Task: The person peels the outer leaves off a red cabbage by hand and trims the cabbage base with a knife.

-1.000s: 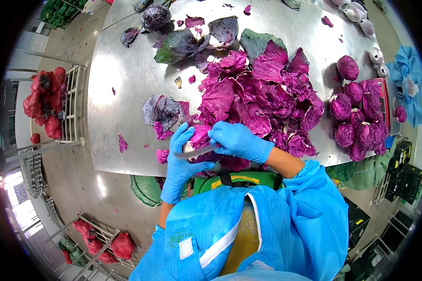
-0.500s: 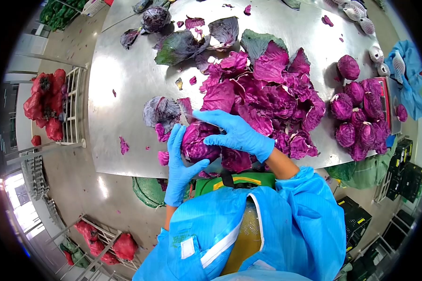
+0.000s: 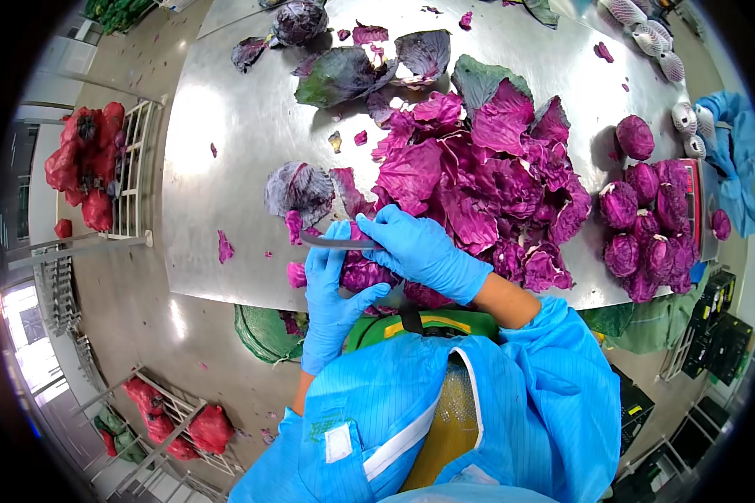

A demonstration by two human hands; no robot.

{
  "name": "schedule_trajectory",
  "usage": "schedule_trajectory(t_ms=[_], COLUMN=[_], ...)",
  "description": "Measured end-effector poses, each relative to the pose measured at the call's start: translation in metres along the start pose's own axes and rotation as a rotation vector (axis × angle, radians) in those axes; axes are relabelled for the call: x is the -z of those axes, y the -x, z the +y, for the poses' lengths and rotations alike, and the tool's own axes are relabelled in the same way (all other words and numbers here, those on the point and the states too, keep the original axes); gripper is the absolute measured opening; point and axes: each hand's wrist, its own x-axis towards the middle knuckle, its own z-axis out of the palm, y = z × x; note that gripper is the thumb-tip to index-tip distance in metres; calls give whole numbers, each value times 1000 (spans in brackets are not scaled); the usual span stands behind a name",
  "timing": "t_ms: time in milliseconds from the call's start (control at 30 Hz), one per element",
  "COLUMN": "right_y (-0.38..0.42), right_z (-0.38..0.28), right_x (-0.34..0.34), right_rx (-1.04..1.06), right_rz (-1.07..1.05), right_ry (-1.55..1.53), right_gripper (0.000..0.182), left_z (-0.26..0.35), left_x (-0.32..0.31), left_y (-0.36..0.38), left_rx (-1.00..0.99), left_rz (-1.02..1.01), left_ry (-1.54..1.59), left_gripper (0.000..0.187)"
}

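Observation:
My left hand (image 3: 330, 295), in a blue glove, is closed around the left side of a red cabbage head (image 3: 362, 273) at the table's near edge. In my right hand (image 3: 426, 253), also gloved, is a knife (image 3: 334, 242). Its dark blade points left and lies across the top of the cabbage, close to my left fingertips. The handle is mostly hidden in my right fist. Just beyond the blade rests a duller purple cabbage (image 3: 299, 191). A large heap of loose purple cabbage leaves (image 3: 499, 184) spreads right of my hands.
Several trimmed cabbages (image 3: 643, 222) are grouped at the right beside a scale (image 3: 706, 210). Dark outer leaves (image 3: 337, 77) and another cabbage (image 3: 299, 23) lie farther back on the metal table (image 3: 205, 210). Red sacks (image 3: 88, 163) fill a rack at left.
My right hand has turned, bringing the knife blade down from beyond the cabbage to lie across its top. My left hand still holds the cabbage. The whole view has shifted slightly.

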Motion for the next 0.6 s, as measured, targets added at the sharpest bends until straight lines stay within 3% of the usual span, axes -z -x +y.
schedule_trajectory(t_ms=[100, 300, 367, 433, 500, 533, 600], right_y=[-1, 3, 14, 27, 37, 41, 40], right_z=[14, 30, 62, 75, 60, 59, 36], right_x=[-3, -10, -15, 7, 21, 15, 5], right_rx=[190, 218, 63, -240, -369, -255, -81], right_rz=[102, 211, 431, 537, 605, 589, 441], right_ry=[-19, 81, 249, 59, 13, -37, -209], right_gripper=[54, 47, 41, 26, 46, 58, 60], left_z=[-10, -5, -6, -18, -26, -23, -14], left_x=[0, 3, 3, 2, -1, -1, 4], left_y=[0, -2, 2, 10, 11, 10, 3], left_rx=[-33, -30, 70, 252, 237, 225, 201], left_rz=[0, 13, 66, 159, 191, 192, 137], left_ry=[67, 175, 301, 539, 586, 545, 370], left_gripper=[102, 99, 97, 95, 95, 95, 96])
